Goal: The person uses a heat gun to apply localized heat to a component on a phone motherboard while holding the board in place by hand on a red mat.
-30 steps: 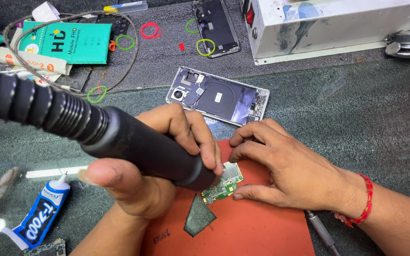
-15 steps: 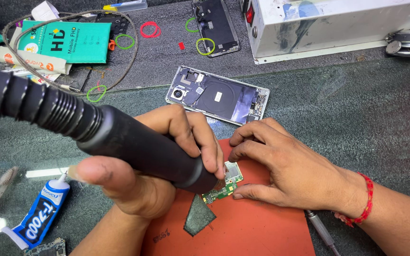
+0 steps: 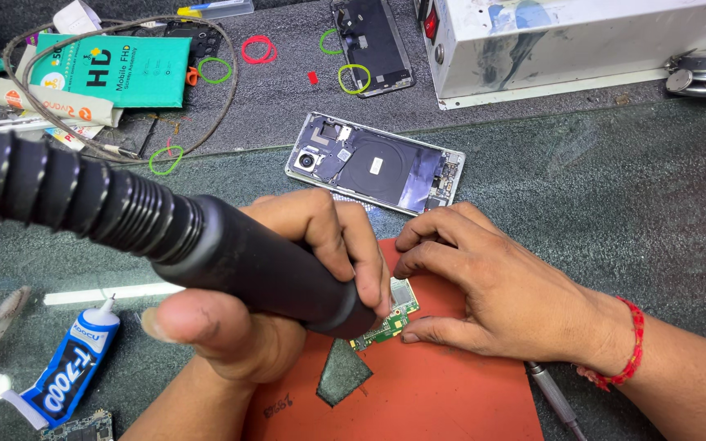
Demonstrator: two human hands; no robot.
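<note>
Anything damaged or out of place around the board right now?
Yes: the orange mat has a jagged piece missing just below the small green circuit board, so dark table shows through. Coloured rubber bands lie scattered at the back. The opened phone lies askew.
</note>
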